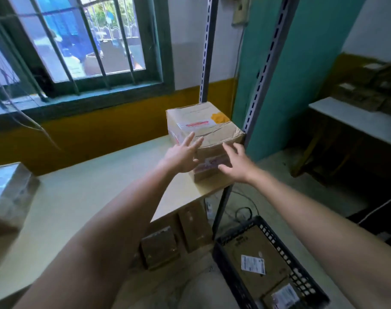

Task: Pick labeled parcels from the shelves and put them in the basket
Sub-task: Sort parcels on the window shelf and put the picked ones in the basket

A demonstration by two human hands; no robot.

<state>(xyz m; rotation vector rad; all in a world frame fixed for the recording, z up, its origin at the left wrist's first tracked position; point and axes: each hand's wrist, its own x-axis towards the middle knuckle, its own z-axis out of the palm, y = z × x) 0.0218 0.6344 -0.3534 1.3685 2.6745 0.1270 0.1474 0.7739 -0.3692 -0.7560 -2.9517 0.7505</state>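
A taped cardboard parcel with a white label and a yellow patch stands at the right end of the pale shelf, beside the slotted upright. My left hand reaches at its left front with fingers spread. My right hand is held at its front right corner, fingers straight. Neither hand grips the box. Below right, a black plastic basket on the floor holds two labeled parcels.
A tape-wrapped box sits at the shelf's left end. Brown boxes stand on the level under the shelf. A grey slotted post rises right of the parcel. A table with parcels is at the far right. Cables lie on the floor.
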